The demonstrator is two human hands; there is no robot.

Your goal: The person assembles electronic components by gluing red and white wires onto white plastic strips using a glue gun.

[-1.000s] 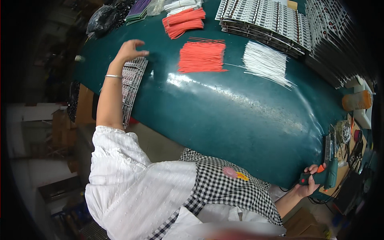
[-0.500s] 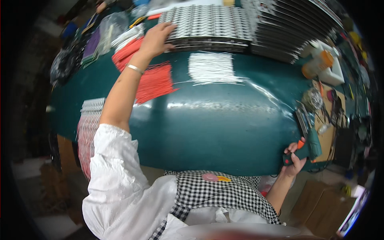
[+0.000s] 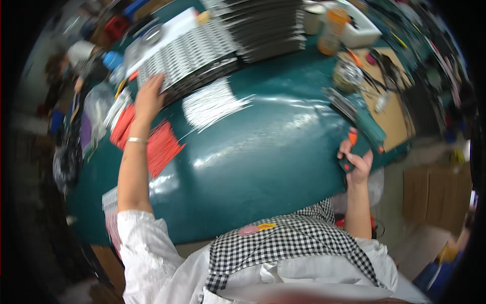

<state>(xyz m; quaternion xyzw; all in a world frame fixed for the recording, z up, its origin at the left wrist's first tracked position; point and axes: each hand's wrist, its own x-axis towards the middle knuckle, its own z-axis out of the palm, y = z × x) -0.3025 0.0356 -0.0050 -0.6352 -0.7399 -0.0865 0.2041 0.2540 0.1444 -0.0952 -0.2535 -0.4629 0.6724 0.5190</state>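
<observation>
My left hand (image 3: 150, 96) reaches to the near left corner of a low stack of grey, ridged panels (image 3: 187, 55). Its fingers bend over the end of the stack, with the thumb at the front edge. Under my left wrist lie red wires (image 3: 164, 147) in bundles, and to their right is a spread of white wires (image 3: 210, 104). At the right table edge my right hand (image 3: 359, 163) is wrapped around the dark handle of a green pistol-shaped tool (image 3: 370, 126) with an orange trigger. The tool's exact kind is unclear.
A taller stack of dark-edged panels (image 3: 268, 30) stands at the back. Back right are an orange bottle (image 3: 332, 33), a white bin (image 3: 362, 33) and a brown board (image 3: 395, 106) with loose tools. A pale strip with pinkish wires (image 3: 110, 202) hangs at the left edge.
The whole view has turned and shifted, so the table appears tilted. My left hand stays at the panel stack's left end, and my right hand still holds the green tool.
</observation>
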